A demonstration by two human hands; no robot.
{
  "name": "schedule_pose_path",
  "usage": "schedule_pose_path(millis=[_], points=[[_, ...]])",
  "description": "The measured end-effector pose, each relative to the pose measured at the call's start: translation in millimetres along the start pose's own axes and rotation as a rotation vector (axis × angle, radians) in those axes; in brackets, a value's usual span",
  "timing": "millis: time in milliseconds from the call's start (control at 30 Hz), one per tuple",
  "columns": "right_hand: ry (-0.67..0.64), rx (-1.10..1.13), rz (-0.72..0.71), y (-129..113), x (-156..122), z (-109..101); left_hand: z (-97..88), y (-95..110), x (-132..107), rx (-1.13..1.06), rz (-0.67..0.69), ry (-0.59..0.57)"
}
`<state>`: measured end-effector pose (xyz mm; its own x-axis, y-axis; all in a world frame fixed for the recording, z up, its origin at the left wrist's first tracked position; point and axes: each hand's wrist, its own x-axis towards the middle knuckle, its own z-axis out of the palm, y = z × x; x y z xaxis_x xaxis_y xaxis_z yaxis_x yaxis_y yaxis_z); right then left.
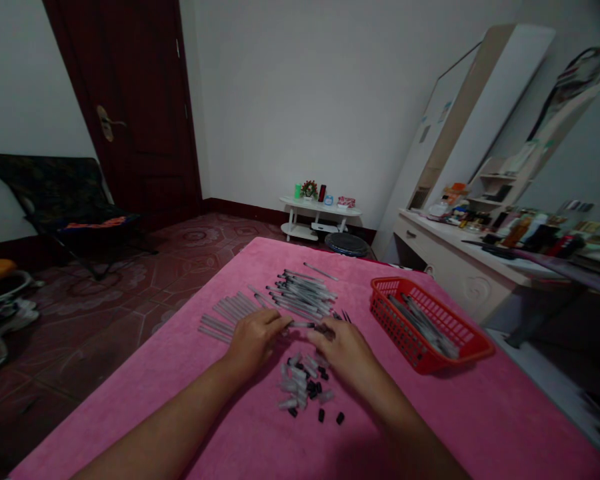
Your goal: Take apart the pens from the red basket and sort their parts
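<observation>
My left hand [259,335] pinches one end of a thin grey pen [301,325]. Closed around its dark other end are the fingers of my right hand [346,345], which partly hide that end. Beside my left hand, translucent pen barrels [225,313] lie fanned out in a row. Just beyond both hands spreads a pile of grey pen refills with dark tips [303,291]. Closer to me, between my forearms, are small clear tapered pieces [293,382] mixed with small black plugs [312,388].
A red plastic basket [415,357] with several pens in it stands on the right of the pink-covered table [180,393]. Beyond are a low white stand [300,233], a round dark stool [347,244] and a dressing table [445,257]. A folding chair [75,193] is at left.
</observation>
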<state>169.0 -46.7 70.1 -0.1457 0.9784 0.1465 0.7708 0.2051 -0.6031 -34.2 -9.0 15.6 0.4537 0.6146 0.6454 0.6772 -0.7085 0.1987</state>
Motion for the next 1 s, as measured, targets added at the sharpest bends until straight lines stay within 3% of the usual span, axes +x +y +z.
schedule_pose_path(millis=[167,767,1000], points=[[0.057,0.136,-0.050,8.4,5.0,4.0,-2.2,6.3,2.2,0.026,0.028,-0.007],[0.102,0.106,-0.031,7.4,3.6,4.6,-1.4,9.1,0.1,0.055,-0.011,-0.066],[0.088,0.020,-0.020,7.6,3.1,2.5,-0.3,7.1,0.1,0.067,0.038,-0.057]])
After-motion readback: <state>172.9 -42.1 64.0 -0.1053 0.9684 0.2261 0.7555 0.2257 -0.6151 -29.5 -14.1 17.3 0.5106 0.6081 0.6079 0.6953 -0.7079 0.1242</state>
